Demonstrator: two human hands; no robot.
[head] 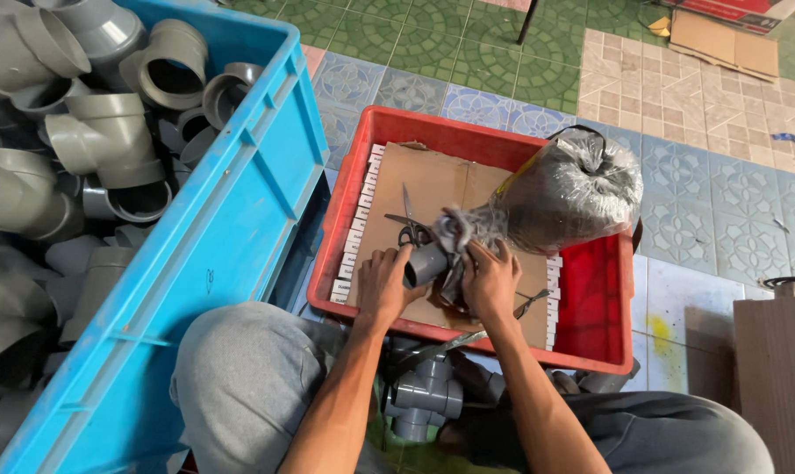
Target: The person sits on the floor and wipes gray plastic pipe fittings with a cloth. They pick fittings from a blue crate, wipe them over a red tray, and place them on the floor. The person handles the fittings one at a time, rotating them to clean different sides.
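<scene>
My left hand (382, 285) grips a short grey pipe fitting (426, 263) over the red crate (604, 290). My right hand (492, 279) presses a crumpled grey cloth (457, 230) against the fitting's far end. Both hands hover above a flat sheet of brown cardboard (433, 180) lying inside the crate. A pair of scissors (410, 226) rests on the cardboard just beyond my left hand.
A blue crate (239, 211) at left holds several grey pipe elbows and tees (108, 140). A clear plastic bag stuffed with grey material (573, 193) sits in the red crate. A grey cross fitting (426, 395) lies between my knees. A wooden board (779, 377) stands at right.
</scene>
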